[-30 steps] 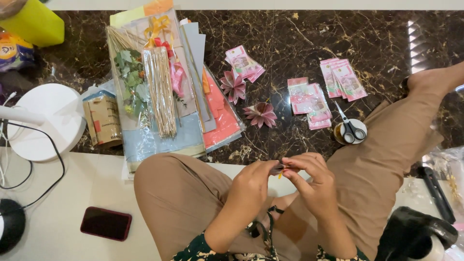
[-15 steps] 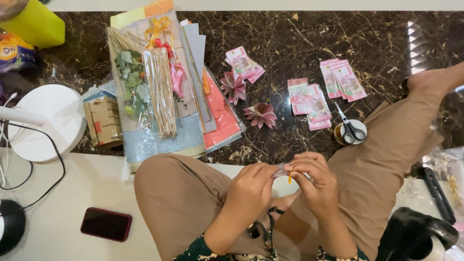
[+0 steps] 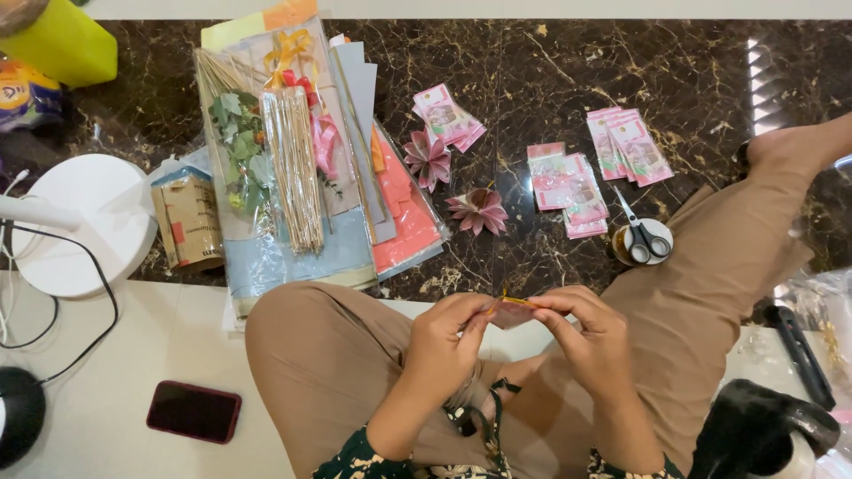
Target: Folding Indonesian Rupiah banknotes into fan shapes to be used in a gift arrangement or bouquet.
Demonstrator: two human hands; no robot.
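I sit on the floor in tan trousers. My left hand (image 3: 448, 341) and my right hand (image 3: 581, 328) meet over my lap and pinch a small folded pink paper piece (image 3: 508, 311) with a thin yellow strand on it. Two finished pink folded paper flowers (image 3: 429, 158) (image 3: 479, 211) lie on the dark marble floor ahead. Stacks of pink banknotes (image 3: 448, 117) (image 3: 568, 186) (image 3: 628, 144) lie beyond them.
Scissors (image 3: 641, 232) rest on a round tape roll at the right. A pile of wrapping sheets, ribbons, wooden sticks (image 3: 293, 168) and leafy stems sits at the left. A white round lamp base (image 3: 84, 222), cables, a dark phone (image 3: 193, 411) and a black bag (image 3: 754, 426) are nearby.
Both hands stay together over my lap; the fingers have shifted slightly on the folded pink piece, and the yellow strand shows a little higher.
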